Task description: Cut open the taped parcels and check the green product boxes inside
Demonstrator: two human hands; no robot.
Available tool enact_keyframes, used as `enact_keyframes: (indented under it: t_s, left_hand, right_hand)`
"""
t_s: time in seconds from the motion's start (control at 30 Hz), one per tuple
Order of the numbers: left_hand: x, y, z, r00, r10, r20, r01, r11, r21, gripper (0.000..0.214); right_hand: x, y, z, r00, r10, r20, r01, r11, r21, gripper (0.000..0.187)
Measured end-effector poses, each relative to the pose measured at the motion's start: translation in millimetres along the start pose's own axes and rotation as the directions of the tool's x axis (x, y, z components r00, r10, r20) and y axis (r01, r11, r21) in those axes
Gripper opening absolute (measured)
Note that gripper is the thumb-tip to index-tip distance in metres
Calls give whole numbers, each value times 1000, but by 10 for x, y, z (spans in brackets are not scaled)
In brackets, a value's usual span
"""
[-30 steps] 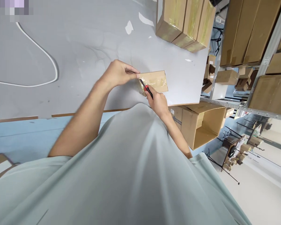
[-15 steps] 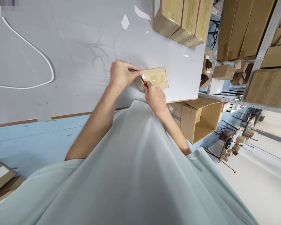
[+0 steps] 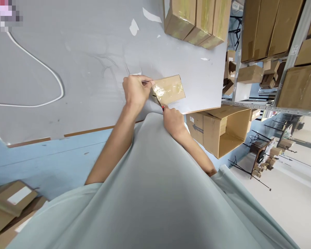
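Observation:
A small cardboard box with shiny clear tape lies on the grey table near its front edge. My left hand is closed at the box's left end, thumb and fingers pinched at its upper corner. Exactly what lies between those fingertips is partly hidden. In my closed right hand is a slim cutting tool with a dark blade and some red at the handle. Its tip points up and left, at the box's lower left edge. Most of the handle is covered by my fingers.
Several taped cartons stand at the table's back right. Paper scraps and a white cable lie on the grey table. Beyond the front edge is an open carton; cardboard boxes are at lower left.
My right hand has drawn the cutting tool toward me, from the box's top to its lower left edge. My left hand stays at the left end. The view has shifted slightly.

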State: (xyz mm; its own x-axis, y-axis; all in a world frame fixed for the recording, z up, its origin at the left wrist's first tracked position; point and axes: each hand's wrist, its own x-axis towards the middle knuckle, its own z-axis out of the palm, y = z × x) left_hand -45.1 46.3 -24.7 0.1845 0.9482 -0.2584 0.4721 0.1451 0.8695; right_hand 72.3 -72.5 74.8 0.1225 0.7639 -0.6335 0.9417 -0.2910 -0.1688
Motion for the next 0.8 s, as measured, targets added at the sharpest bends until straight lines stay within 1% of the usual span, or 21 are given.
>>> enact_keyframes:
  t_s: [0.1, 0.17, 0.27, 0.37, 0.47, 0.53, 0.6, 0.67, 0.8]
  left_hand:
    - [-32, -48, -8, 1000, 6, 12, -7, 1000, 29, 39]
    - [-78, -48, -21, 1000, 10, 21, -12, 998, 63, 39]
    - [-152, 38, 5, 996, 80, 28, -83, 990, 111, 45]
    - [-197, 223, 168, 974, 221, 56, -227, 962, 153, 55]
    - [-205, 410, 441, 921, 351, 169, -381, 901, 208, 64]
    - [-200, 473, 610, 894, 385, 228, -435, 868, 241, 75]
    - [-194, 470, 720, 891, 383, 243, -440, 860, 260, 86]
    - [-192, 425, 767, 898, 374, 232, -430, 860, 275, 91]
    - [-190, 324, 773, 901, 377, 213, -428, 852, 301, 87]
  right_hand:
    - [-173, 43, -83, 992, 115, 52, -113, 993, -43, 39]
    - [-294, 98, -193, 991, 125, 48, -124, 992, -20, 39]
    - [-438, 295, -341, 989, 149, -24, -147, 986, 73, 45]
    - [-470, 607, -395, 973, 191, -129, -167, 969, 181, 50]
    - [-380, 916, -383, 957, 207, -201, -160, 961, 227, 51]
    - [-283, 1064, -377, 956, 193, -222, -141, 963, 229, 53]
    - [-173, 1152, -389, 961, 165, -220, -113, 967, 227, 54]
    - [-56, 1186, -420, 970, 130, -207, -82, 971, 224, 55]
    - [175, 1156, -516, 982, 83, -167, -53, 983, 176, 56]
